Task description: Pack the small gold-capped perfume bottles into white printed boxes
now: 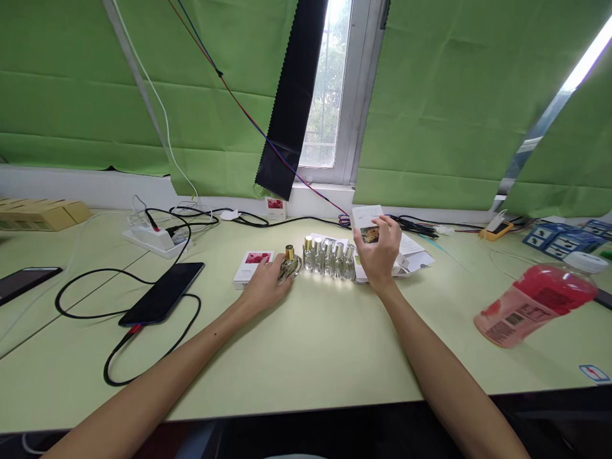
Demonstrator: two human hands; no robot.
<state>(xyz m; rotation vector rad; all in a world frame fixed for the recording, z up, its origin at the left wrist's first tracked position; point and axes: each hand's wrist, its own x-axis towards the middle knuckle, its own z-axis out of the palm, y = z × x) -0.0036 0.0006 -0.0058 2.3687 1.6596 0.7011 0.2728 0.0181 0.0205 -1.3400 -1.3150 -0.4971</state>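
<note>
While tabletop (315, 357) spreads to its near edge (315, 412), left grip (265, 283) holds a bottle (289, 252), right grip (380, 252) a box (365, 215).

We looked out from a single camera on the head, facing forward and down across the table (325, 357) to the window (325, 121), near enough that our left hand (265, 282) and right hand (381, 250) sat mid-view, forearms (189, 354) crossing the lower part.

- Phone (162, 294), plugged into a black cable (106, 368)
- Power strip (155, 242) behind it
- Pink jar (530, 309) at right
- Blue boxes (557, 243) beyond the jar
- Green blinds (215, 115) beside the window (325, 95)
</note>
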